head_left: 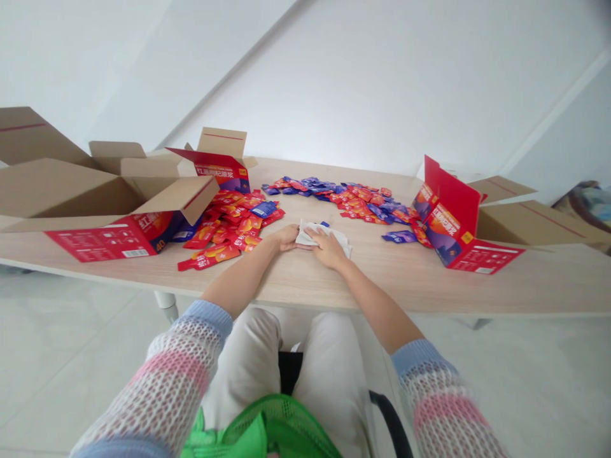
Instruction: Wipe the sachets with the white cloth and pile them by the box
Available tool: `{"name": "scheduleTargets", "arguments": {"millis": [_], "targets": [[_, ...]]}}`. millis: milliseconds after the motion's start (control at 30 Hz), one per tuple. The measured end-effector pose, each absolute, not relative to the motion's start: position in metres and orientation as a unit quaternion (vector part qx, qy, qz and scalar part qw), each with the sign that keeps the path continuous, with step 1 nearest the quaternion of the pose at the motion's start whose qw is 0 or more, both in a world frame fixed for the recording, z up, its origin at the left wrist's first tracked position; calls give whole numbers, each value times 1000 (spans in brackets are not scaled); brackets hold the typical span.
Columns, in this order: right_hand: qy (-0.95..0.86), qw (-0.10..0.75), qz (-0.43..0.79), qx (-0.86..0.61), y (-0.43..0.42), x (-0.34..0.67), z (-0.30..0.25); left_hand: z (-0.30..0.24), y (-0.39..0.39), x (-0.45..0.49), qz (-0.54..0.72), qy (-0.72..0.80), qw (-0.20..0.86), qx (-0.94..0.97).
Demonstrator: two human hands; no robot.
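Both my hands rest on a small white bag (329,233) lying on the wooden table (410,280). My left hand (285,238) pinches its left edge with fingers closed. My right hand (326,247) lies over the bag's middle, fingers curled on it. A bit of blue shows at the bag's top, perhaps a sachet inside. A heap of red and orange sachets (229,226) lies just left of my hands. A band of blue and red sachets (348,194) stretches across the table behind them.
Open cardboard boxes with red printed sides stand at the left (119,210), back centre (222,159) and right (468,222). A loose blue sachet (400,236) lies right of my hands. A green mesh thing (277,426) sits in my lap.
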State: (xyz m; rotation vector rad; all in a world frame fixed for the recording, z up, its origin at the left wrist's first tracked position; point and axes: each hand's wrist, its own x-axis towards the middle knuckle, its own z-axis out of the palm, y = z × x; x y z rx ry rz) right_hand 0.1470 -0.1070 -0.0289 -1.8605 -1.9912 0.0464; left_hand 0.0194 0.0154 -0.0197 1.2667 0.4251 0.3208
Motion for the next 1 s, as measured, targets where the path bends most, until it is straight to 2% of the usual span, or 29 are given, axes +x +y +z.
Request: {"name": "scheduleTargets", "arguments": {"millis": [167, 300, 433, 600, 767, 1000], "targets": [[-641, 163, 44, -749, -100, 178, -27, -18, 14, 13, 75, 121, 787, 600], [-614, 149, 41, -774, -99, 193, -28, -16, 13, 13, 62, 138, 775, 613], [-659, 185, 53, -727, -106, 188, -30, -14, 21, 14, 36, 148, 772, 618], [-747, 253, 77, -610, -117, 165, -25, -18, 35, 17, 60, 151, 829, 535], [-815, 252, 146, -501, -116, 155, -22, -24, 46, 18, 73, 156, 887, 429], [-790, 307, 176, -501, -107, 168, -27, -17, 35, 20, 95, 184, 905, 371]]}}
